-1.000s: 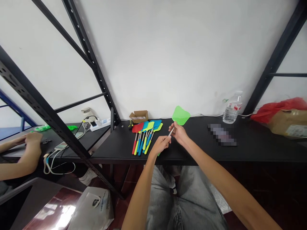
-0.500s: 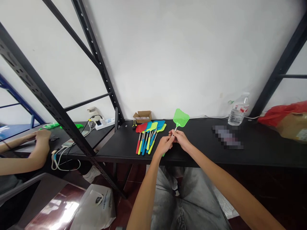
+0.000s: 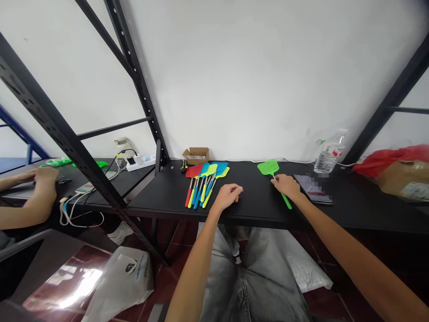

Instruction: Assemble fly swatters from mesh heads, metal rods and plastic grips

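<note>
My right hand grips the thin shaft of a green fly swatter, low over the black table or lying on it; I cannot tell which. Its perforated head points away to the left and its green handle toward the front edge. My left hand is held near the front edge with fingers curled together and nothing seen in them. Just left of it lie several fly swatters in red, yellow and blue, fanned side by side, handles toward me.
Behind the swatters stands an open small cardboard box. A phone-like flat device, partly pixelated, lies right of my right hand, near a water bottle. A red bag is far right; another person's arms rest at left.
My hands have parted. The right hand has carried the green swatter rightward, turning its head to the left, while the left hand has let go of it and stays near the middle.
</note>
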The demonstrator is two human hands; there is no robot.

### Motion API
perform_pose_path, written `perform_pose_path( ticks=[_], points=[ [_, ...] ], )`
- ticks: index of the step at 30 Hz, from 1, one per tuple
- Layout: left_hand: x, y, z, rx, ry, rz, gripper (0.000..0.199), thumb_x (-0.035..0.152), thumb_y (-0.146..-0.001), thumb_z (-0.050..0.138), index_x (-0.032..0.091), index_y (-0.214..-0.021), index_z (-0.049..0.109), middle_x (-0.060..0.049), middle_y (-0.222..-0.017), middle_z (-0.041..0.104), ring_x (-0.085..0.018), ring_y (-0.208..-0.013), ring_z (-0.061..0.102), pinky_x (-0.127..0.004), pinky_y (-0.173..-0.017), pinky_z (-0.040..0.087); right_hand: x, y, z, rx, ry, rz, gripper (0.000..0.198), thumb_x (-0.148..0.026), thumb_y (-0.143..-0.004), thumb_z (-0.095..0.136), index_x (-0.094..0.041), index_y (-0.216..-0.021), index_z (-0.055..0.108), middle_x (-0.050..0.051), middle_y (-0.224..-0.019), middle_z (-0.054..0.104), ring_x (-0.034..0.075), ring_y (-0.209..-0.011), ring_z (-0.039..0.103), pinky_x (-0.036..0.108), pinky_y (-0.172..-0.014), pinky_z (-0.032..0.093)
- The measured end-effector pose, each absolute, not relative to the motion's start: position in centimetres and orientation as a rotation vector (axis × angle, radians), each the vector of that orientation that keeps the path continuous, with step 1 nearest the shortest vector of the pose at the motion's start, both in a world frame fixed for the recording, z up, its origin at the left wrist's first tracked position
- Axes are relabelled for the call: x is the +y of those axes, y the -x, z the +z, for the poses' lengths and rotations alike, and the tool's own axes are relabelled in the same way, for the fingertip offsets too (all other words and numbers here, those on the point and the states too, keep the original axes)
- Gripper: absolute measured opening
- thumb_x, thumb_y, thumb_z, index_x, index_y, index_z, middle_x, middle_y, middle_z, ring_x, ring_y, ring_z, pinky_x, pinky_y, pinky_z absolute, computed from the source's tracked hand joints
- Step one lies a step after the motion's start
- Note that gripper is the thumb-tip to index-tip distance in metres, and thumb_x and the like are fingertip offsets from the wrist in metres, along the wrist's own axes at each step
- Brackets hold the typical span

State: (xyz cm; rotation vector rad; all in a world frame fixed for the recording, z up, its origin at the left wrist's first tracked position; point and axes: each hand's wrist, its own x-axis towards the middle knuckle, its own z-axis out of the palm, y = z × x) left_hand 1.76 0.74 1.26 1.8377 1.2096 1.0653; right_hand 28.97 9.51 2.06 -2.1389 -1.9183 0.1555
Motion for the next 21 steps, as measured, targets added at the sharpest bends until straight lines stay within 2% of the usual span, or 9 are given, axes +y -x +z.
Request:
perform_pose_path(
  ticks=[9,14,17,21],
  points=[
    [0.6,-1.9,1.5,1.266,-1.855,1.035,0.039,0.046,-0.087,0.045,0.015,-0.086,0.068,0.002,-0.053,0.056,-0.011,-0.051,0.049,-0.022,-0.056,0.037,8.4,-29.4,2.2,-1.941,2.165,0.057,0.035,-0.038,-0.086,0.052,-0.025,-0.111,0.072,0.015,-0.105,0.07,0.034,-0.102,0.065,0.043,-0.082,0.048],
    [0.7,-1.8,1.3,1.228,-1.849,1.054,0.038,0.045,-0.088,0.046,0.015,-0.086,0.068,0.002,-0.053,0.056,-0.011,-0.05,0.049,-0.022,-0.055,0.036,7.4,-29.3,2.8,-1.938,2.156,0.004,0.037,-0.04,-0.084,0.054,-0.023,-0.112,0.071,0.015,-0.106,0.07,0.033,-0.1,0.065,0.042,-0.081,0.047],
    [0.7,-1.7,1.3,1.209,-1.853,1.057,0.037,0.045,-0.088,0.046,0.015,-0.086,0.068,0.002,-0.053,0.056,-0.01,-0.05,0.049,-0.022,-0.054,0.035,6.1,-29.3,5.6,-1.895,2.036,-0.012,0.036,-0.043,-0.083,0.056,-0.023,-0.108,0.071,0.013,-0.101,0.072,0.031,-0.096,0.065,0.038,-0.078,0.047],
    [0.5,-1.7,1.4,1.217,-1.864,1.062,0.038,0.046,-0.088,0.046,0.015,-0.085,0.068,0.002,-0.053,0.056,-0.011,-0.05,0.049,-0.022,-0.054,0.035,0.5,-28.6,12.2,-1.707,1.68,-0.033,0.026,-0.04,-0.085,0.055,-0.02,-0.09,0.071,0.008,-0.086,0.071,0.023,-0.079,0.063,0.033,-0.072,0.045]
  ],
)
